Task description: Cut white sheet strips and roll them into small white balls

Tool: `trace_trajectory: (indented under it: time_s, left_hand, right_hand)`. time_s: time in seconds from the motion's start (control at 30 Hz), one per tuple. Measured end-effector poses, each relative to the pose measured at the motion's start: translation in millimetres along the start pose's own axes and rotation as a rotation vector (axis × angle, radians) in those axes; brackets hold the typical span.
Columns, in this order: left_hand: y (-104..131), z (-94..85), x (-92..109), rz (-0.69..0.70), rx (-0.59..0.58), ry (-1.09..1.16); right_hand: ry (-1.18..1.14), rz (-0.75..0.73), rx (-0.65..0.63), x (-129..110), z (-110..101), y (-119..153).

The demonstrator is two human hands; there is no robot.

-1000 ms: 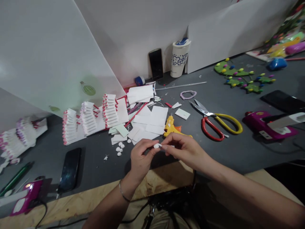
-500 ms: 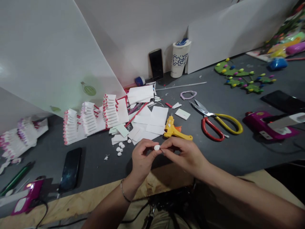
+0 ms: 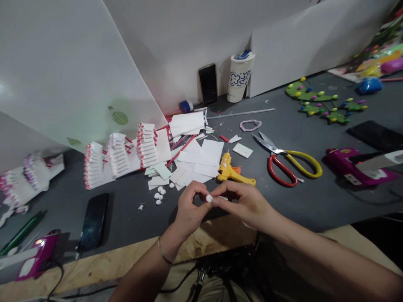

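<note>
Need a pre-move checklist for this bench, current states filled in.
1. White piece at the fingertips of left hand and right hand: ok.
2. Scissors closed: not ok, blades apart.
3. Glue gun clear of right hand: cannot tell, very close in this view.
4. Glue gun hot or cold: cannot tell.
5. Loose white balls apart from both hands: ok.
6. Cup upright: ok.

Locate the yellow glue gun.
In the head view, the yellow glue gun lies right of centre, just beyond the right hand, between the white papers and the scissors.
</note>
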State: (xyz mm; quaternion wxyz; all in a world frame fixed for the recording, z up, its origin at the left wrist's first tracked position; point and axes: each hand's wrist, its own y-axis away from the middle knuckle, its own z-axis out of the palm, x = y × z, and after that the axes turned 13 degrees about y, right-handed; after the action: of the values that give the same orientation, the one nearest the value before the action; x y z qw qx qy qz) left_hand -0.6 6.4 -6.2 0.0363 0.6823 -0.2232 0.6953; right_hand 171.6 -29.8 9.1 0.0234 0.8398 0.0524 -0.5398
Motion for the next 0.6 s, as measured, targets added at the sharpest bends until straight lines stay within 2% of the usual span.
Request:
trace_trajectory:
  time_s: [0.2, 0.3, 0.47, 0.6]
  left_hand:
    - [-3.6, -4.4, 8.0, -0.028, -0.116, -0.09]
    - [-6.4, -7.2, 10.2, 0.023, -0.158, -0.149]
    - [-6.7, -8.9, 8.4, 0.145, -0.13, -0.233]
    - [-6.0, -8.7, 7.4, 0.156, -0.104, -0.257]
  right_hand:
    - [0.042, 0.006, 0.061, 2.0, -2.7, -4.2]
    - [0.073, -0.035, 0.098, -0.9, -5.1, -5.2]
    - [0.116, -0.069, 0.113, -6.4, -7.9, -5.2]
    - [0.17, -0.097, 0.117, -9.4, -11.4, -4.9]
